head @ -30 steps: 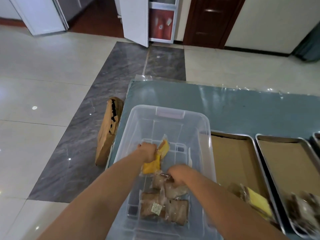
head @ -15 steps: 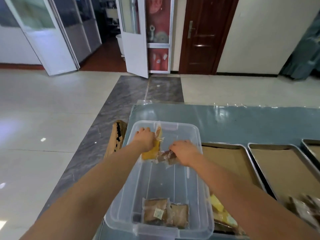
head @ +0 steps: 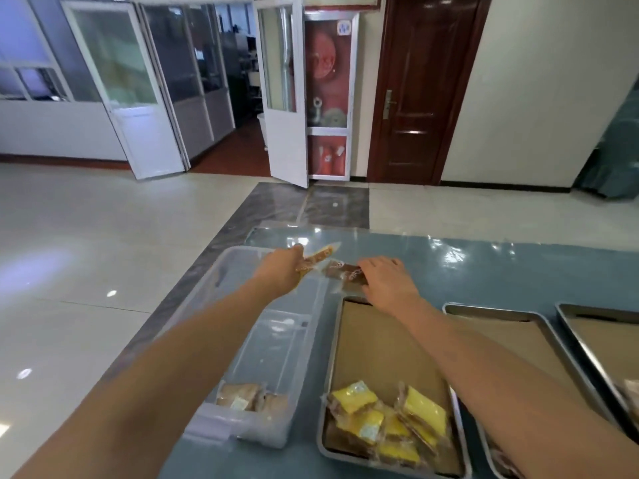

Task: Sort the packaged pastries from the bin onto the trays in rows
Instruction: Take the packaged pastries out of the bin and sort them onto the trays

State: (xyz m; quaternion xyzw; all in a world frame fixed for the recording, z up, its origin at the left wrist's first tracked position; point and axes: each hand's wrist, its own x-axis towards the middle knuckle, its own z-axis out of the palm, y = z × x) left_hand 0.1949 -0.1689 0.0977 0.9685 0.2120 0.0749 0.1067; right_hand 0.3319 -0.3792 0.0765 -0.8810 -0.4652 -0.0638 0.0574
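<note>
Your two forearms are bare right up to the frame edge, no sleeves showing. Both hands are bare too: left hand (head: 281,269), right hand (head: 389,283).

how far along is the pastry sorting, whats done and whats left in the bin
Done: a cluster of yellow and brown packaged pastries lies at the near end of the nearest paper-lined metal tray, more a pile than rows. In hand: the left hand holds a yellow packet, the right hand a brown packet. Left: a couple of brown packets remain in the clear plastic bin, and most tray space is bare.
</note>
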